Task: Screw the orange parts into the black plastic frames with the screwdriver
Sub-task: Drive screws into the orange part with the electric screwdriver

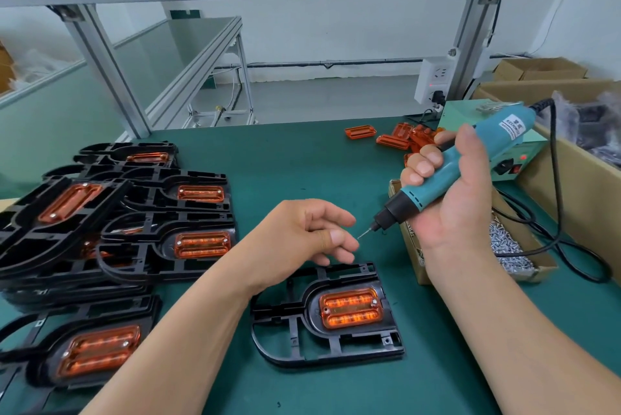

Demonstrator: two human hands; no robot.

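Finished frames [201, 243] piled left, loose orange parts [393, 141] upper right. The right hand [453, 206] grips the screwdriver [470, 159]; the left hand [302, 233] curls by its tip, maybe pinching a screw [362, 234].

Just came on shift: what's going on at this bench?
The right hand grips the teal screwdriver, raised off the green mat, while the left hand hovers, fingers loosely curled, by its bit tip. One black frame with an orange part seated lies below them. Assembled frames are stacked at left; a box of screws sits at right.
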